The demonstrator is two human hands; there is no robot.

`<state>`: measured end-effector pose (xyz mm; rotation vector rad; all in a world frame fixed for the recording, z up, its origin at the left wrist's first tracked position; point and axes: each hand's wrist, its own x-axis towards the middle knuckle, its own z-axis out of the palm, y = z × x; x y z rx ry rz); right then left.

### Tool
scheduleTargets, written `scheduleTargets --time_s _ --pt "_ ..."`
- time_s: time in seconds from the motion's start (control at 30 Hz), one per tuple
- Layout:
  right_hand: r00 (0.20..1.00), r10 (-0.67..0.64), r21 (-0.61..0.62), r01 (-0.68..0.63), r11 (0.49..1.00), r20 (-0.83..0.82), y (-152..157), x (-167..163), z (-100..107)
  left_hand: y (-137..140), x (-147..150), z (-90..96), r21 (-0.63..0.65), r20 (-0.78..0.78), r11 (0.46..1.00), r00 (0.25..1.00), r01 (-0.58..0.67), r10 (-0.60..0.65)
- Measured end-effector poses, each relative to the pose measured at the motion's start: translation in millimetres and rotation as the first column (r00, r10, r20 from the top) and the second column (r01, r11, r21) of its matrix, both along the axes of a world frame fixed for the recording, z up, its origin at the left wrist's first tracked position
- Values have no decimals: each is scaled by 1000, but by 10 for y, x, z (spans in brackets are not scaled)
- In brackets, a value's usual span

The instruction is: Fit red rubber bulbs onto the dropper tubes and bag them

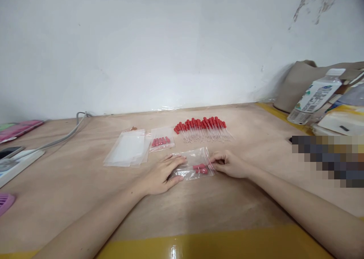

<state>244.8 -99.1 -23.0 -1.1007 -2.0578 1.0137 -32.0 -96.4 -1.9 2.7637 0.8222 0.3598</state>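
A clear zip bag [189,156] with a red zip line lies flat on the table. Inside it, near its right end, are red-bulbed droppers [201,171]. My left hand [165,173] rests palm down on the bag's left part, fingers stretched out. At the right end, my right hand [229,164] pinches the bag's edge by the red line; whether a dropper is also between the fingertips I cannot tell. Behind the bag, a row of droppers [199,128] with red bulbs and thin clear stems is spread out. Another zip bag [163,132] holds several red bulbs.
Flat clear bags [127,149] lie in a stack at the left. A grey cable [65,135] runs to a white power strip [21,164] at the far left. On the right are a leaning plastic bottle [315,96] and a beige bag [292,84]. A white wall stands behind.
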Motion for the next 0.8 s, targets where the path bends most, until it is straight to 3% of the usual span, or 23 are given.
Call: scheduleTargets --time_s 0.13,0.23,0.27,0.37,0.5,0.63,0.8 --pt "1000 6 -18 -6 1000 -3 3 8 8 10 -1 -12 2 -10 1000 1000 -5 5" --pt "972 -228 -8 228 974 -64 142 119 17 16 1 -8 -5 -16 1000 1000 -11 11" --pt "940 -335 18 337 941 -67 219 162 25 17 2 -5 -10 -17 1000 1000 -11 11" --pt "786 -618 176 605 777 29 514 238 80 18 0 -4 -32 -16 999 1000 -7 7" --pt "632 -758 325 691 646 162 911 134 179 27 -11 -28 -54 -13 999 1000 -9 8" --pt "516 -805 329 737 591 291 1138 -67 211 31 -18 -42 -49 -13 999 1000 -3 3" --pt "494 -824 287 776 562 278 1211 -174 239 19 -16 -45 -41 -9 999 1000 -8 8"
